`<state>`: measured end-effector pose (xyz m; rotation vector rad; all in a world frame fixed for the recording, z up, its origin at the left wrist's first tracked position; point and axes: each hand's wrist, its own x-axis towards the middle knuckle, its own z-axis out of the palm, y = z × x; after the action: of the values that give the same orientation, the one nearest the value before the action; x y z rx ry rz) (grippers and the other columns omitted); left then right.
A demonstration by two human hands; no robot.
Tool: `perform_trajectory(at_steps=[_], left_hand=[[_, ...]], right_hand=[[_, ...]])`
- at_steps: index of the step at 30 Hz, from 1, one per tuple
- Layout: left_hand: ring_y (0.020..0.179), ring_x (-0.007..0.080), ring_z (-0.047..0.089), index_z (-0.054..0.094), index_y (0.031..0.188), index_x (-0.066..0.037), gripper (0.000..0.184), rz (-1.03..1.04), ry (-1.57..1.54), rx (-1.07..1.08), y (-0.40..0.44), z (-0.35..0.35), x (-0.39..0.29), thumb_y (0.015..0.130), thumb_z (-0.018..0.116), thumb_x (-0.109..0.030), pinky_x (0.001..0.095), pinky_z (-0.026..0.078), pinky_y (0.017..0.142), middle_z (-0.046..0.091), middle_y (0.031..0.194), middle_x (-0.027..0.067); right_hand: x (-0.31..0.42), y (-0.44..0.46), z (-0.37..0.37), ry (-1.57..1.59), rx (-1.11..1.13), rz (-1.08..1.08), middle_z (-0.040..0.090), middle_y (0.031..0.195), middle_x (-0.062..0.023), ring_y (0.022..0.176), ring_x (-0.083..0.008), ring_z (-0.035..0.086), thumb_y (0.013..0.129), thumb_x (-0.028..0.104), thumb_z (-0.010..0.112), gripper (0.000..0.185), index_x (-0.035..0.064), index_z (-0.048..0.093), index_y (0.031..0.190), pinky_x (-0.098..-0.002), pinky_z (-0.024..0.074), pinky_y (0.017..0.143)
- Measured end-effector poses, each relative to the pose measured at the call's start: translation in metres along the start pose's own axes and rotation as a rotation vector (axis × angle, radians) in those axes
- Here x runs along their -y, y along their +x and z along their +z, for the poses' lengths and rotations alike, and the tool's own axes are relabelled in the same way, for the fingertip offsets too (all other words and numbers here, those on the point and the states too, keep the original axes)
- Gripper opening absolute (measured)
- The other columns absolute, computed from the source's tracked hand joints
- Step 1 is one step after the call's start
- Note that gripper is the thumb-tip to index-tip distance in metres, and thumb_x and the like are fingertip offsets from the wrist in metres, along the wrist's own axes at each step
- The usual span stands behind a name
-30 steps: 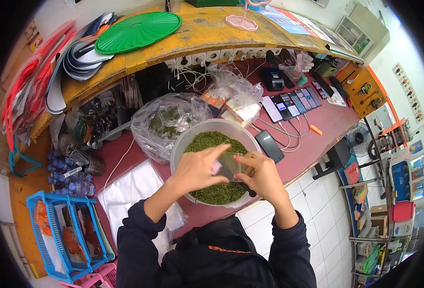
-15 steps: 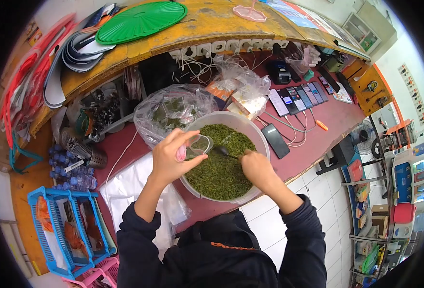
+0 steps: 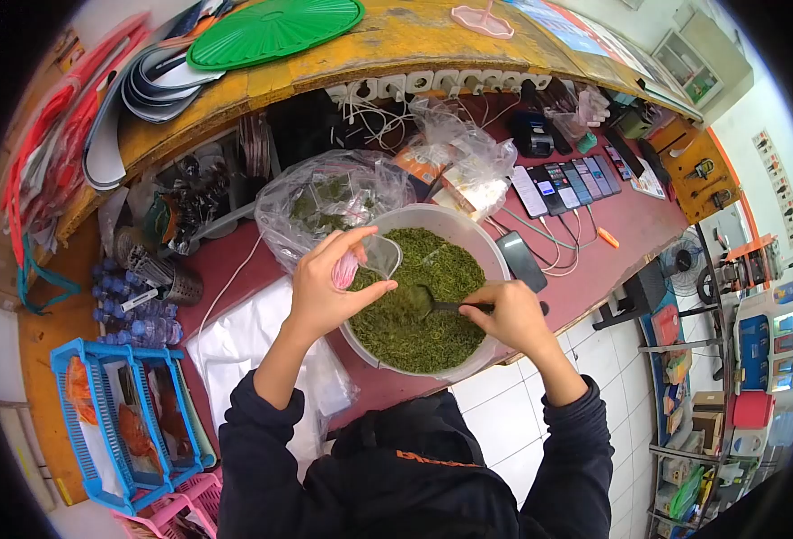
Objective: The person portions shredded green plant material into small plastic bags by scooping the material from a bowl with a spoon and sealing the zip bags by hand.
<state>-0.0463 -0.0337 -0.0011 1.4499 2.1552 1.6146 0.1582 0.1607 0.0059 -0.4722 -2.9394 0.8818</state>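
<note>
While the clear pouch point(image 3: 383, 256) is held by the left hand point(image 3: 325, 286) above the left side of the tub point(image 3: 479, 235), the spoon point(image 3: 427, 304), gripped by the right hand point(image 3: 513, 316), is best kept level in the green shreds point(image 3: 414, 346); pouch mouth should be held wide; versus the earlier frame, spoon has been shifted nearer.

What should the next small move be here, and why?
Probably raise the spoon with a scoop toward the clear bag: the right hand has the spoon's head among the green flakes in the tub, while the left hand holds the bag nearby, seemingly open.
</note>
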Motion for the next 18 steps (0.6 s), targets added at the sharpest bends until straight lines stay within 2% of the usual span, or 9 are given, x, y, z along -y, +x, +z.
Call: perform_trajectory(at_steps=[1,5,7,9,12,13,15,16,18], left_hand=[[0.080,0.0182,0.059,0.065,0.117,-0.003,0.063,-0.020,-0.004,0.007,0.001,0.000,0.000,0.060,0.089,-0.014,0.0296,0.047,0.079,0.059,0.084,0.0061],[0.089,0.0231,0.064,0.065,0.116,-0.003,0.061,0.004,0.081,0.038,0.003,0.010,0.004,0.062,0.088,-0.017,0.0328,0.049,0.083,0.065,0.092,0.0074],[0.094,0.0269,0.067,0.067,0.112,-0.008,0.058,0.052,0.200,0.076,0.003,0.016,0.012,0.062,0.087,-0.030,0.0371,0.053,0.080,0.068,0.104,0.0051],[0.095,0.0271,0.067,0.068,0.111,-0.008,0.056,0.011,0.194,0.113,0.003,0.023,0.013,0.063,0.086,-0.031,0.0374,0.053,0.081,0.069,0.107,0.0053],[0.098,0.0269,0.067,0.068,0.109,-0.007,0.055,-0.069,0.165,0.192,0.007,0.031,0.005,0.063,0.086,-0.032,0.0363,0.052,0.085,0.069,0.110,0.0071],[0.099,0.0265,0.067,0.068,0.110,-0.006,0.056,-0.110,0.144,0.232,0.009,0.033,0.001,0.063,0.087,-0.030,0.0349,0.051,0.087,0.069,0.110,0.0089],[0.098,0.0267,0.067,0.068,0.109,-0.005,0.056,-0.109,0.135,0.224,0.011,0.040,-0.002,0.063,0.087,-0.031,0.0348,0.051,0.086,0.069,0.109,0.0092],[0.097,0.0269,0.067,0.068,0.109,-0.005,0.057,-0.110,0.126,0.214,0.011,0.042,-0.003,0.063,0.088,-0.031,0.0347,0.051,0.086,0.069,0.108,0.0095],[0.096,0.0267,0.067,0.068,0.109,-0.004,0.057,-0.116,0.114,0.198,0.013,0.045,-0.007,0.062,0.088,-0.032,0.0348,0.051,0.085,0.069,0.107,0.0094]], right_hand=[[0.000,-0.002,-0.005,-0.018,-0.038,0.061,0.070,0.079,-0.0096,0.070,-0.0294,0.067,0.076,0.021,0.075,0.014,0.0085,0.076,0.083,-0.0380,0.0526,0.064],[-0.001,-0.010,-0.017,0.082,-0.099,0.056,0.070,0.078,-0.0096,0.067,-0.0282,0.067,0.076,0.018,0.076,0.013,0.0074,0.076,0.083,-0.0364,0.0513,0.062],[0.004,-0.014,-0.027,0.084,-0.162,0.041,0.069,0.077,-0.0086,0.065,-0.0266,0.066,0.076,0.018,0.076,0.013,0.0075,0.076,0.084,-0.0353,0.0507,0.060],[0.012,-0.017,-0.037,0.086,-0.225,0.028,0.068,0.075,-0.0075,0.063,-0.0250,0.065,0.076,0.017,0.076,0.012,0.0076,0.076,0.084,-0.0343,0.0501,0.059],[0.023,-0.021,-0.042,-0.081,-0.426,0.012,0.062,0.074,-0.0019,0.059,-0.0198,0.059,0.077,0.016,0.076,0.012,0.0106,0.075,0.087,-0.0320,0.0467,0.055],[0.025,-0.020,-0.039,-0.081,-0.426,0.013,0.062,0.074,-0.0019,0.059,-0.0198,0.059,0.077,0.016,0.076,0.012,0.0106,0.075,0.087,-0.0320,0.0467,0.055],[0.030,-0.017,-0.031,-0.310,-0.655,-0.113,0.063,0.078,0.0002,0.063,-0.0178,0.059,0.076,0.013,0.076,0.011,0.0107,0.074,0.087,-0.0311,0.0458,0.055],[0.032,-0.016,-0.027,-0.311,-0.654,-0.113,0.063,0.078,0.0002,0.063,-0.0178,0.059,0.076,0.013,0.076,0.011,0.0107,0.074,0.087,-0.0311,0.0458,0.055],[0.035,-0.014,-0.019,-0.523,-0.752,-0.211,0.062,0.082,0.0015,0.067,-0.0162,0.059,0.075,0.011,0.076,0.011,0.0103,0.073,0.086,-0.0305,0.0456,0.056]])
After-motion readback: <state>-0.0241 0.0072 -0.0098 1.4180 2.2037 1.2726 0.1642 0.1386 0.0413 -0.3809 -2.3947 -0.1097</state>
